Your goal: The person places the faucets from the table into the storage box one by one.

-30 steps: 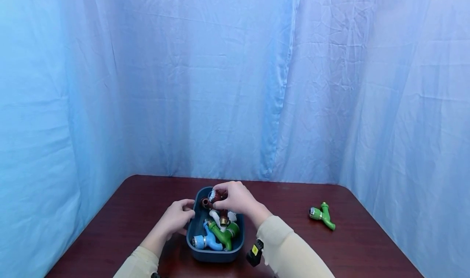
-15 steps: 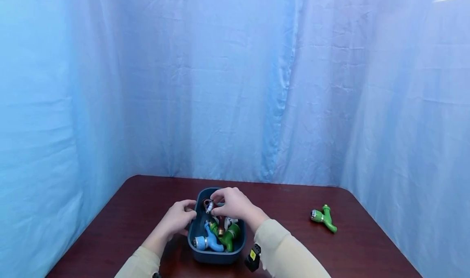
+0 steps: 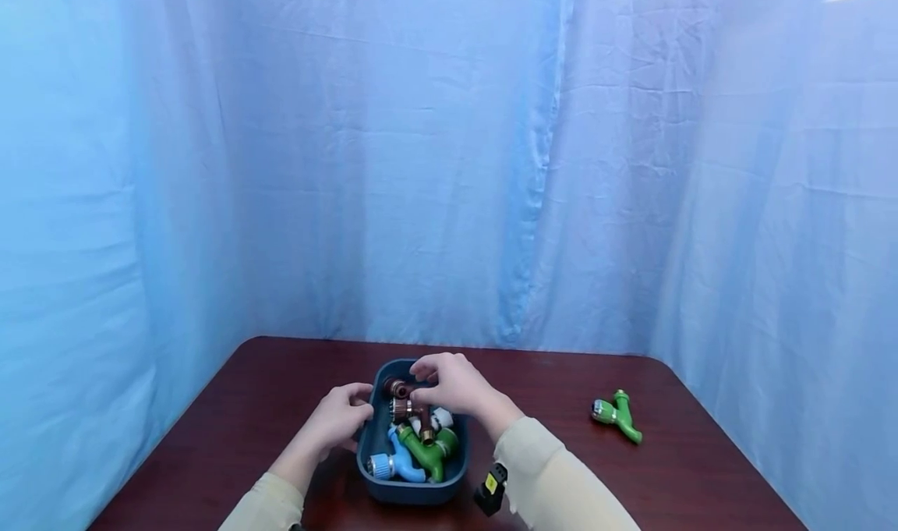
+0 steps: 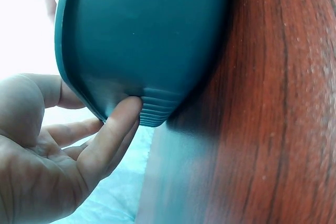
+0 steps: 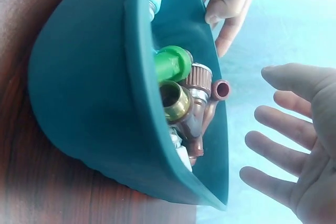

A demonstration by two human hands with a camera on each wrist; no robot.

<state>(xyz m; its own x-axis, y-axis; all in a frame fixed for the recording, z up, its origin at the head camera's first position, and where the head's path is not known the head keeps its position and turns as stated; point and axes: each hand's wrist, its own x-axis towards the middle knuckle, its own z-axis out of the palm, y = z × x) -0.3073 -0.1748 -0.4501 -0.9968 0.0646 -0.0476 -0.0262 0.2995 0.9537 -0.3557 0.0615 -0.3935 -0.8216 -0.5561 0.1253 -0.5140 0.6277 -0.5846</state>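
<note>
A dark blue-teal bin (image 3: pixel 414 493) stands on the table with several plastic taps inside. My left hand (image 3: pixel 337 415) holds its left side; in the left wrist view, fingers press the ribbed outer wall (image 4: pixel 163 103) and the thumb is at the rim. Over the bin's far right part is my right hand (image 3: pixel 456 387), its fingers spread and holding nothing. Just below it a brown tap (image 3: pixel 402 409) lies on top of the others, beside another brown one. A green tap (image 3: pixel 428 454) and a light blue tap (image 3: pixel 400 462) fill the near end. A white tap (image 3: pixel 440 419) is partly covered.
Another green tap (image 3: pixel 619 415) lies alone on the right side of the dark red-brown table (image 3: pixel 547 437). Pale blue curtains (image 3: pixel 449 164) hang behind the table and along both sides.
My right hand has turned the brown tap, laid it on the others in the bin and let go, then lifted slightly. The left hand stays at the bin's side.
</note>
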